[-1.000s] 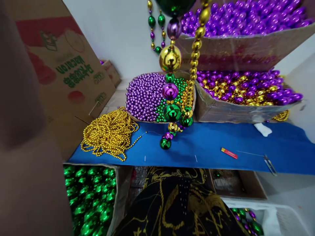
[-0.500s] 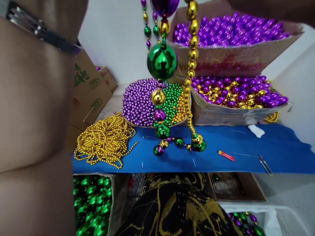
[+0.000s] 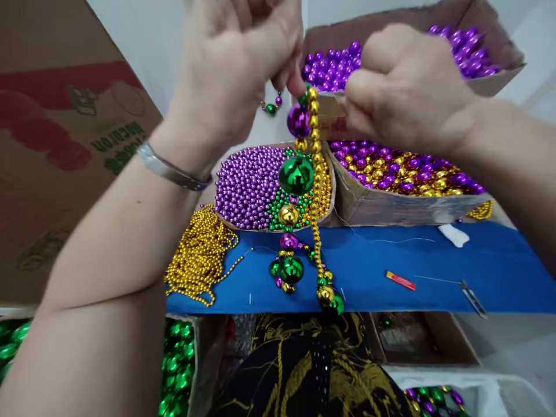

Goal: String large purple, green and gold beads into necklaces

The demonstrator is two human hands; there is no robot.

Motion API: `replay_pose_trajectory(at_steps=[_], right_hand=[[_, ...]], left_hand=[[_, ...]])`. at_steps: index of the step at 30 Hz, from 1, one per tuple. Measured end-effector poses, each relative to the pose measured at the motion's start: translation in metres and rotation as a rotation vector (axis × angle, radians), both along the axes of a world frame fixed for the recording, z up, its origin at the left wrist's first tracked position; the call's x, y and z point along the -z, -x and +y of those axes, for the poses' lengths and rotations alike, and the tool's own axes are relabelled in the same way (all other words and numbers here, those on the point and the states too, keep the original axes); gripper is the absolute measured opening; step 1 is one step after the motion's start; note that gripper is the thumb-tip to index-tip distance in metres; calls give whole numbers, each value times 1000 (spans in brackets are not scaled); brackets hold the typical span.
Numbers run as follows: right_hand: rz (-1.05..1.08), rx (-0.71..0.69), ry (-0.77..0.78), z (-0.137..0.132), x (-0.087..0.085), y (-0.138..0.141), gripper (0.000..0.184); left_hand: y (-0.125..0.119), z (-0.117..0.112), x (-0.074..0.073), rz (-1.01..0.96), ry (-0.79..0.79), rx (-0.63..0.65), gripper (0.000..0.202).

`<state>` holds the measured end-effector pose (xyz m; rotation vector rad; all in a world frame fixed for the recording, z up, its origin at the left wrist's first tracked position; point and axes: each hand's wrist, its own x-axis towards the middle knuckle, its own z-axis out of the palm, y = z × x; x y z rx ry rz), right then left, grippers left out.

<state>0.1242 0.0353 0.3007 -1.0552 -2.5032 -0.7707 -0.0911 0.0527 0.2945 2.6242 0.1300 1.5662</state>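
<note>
High in the head view, my left hand (image 3: 243, 66) is closed, its fingers pinching the top of a bead necklace (image 3: 296, 175). The necklace hangs down in front of me with large purple, green and gold beads, beside a run of plain gold beads. Its lower ends dangle over the blue tabletop (image 3: 365, 266). To the right, my right hand (image 3: 403, 87) is curled into a fist a short way from the necklace. Whatever its fingers hold, if anything, is hidden. A thin thread (image 3: 386, 240) trails near the cardboard boxes.
Behind stand a container of small purple, green and gold beads (image 3: 247, 185), a box of purple and gold beads (image 3: 403, 202) and a higher box of purple beads (image 3: 332, 69). Gold bead strands (image 3: 200, 255) lie left. A red-yellow packet (image 3: 400, 281) and thread snips (image 3: 473, 298) lie right.
Both hands have come down into view. The hanging necklace is lower and farther from the camera, and my left forearm has swung inward.
</note>
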Motion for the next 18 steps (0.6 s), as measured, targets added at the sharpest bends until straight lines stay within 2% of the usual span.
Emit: replay_pose_trajectory(at_steps=[3, 7, 11, 14, 16, 18], right_hand=[[-58, 19, -23, 4, 16, -6, 42], [11, -28, -34, 11, 35, -20, 42], [147, -75, 82, 11, 82, -36, 40], [263, -58, 132, 4, 118, -44, 45], [285, -14, 109, -3, 133, -48, 45], [258, 25, 21, -8, 143, -51, 43]], left_hand=[[-9, -12, 11, -107, 146, -30, 23], [-20, -17, 27, -123, 218, -53, 22], [-37, -15, 63, -89, 437, -118, 21], [-52, -20, 91, -20, 455, -215, 19], [-61, -25, 103, 20, 483, -271, 18], [-70, -30, 111, 41, 567, -295, 19]])
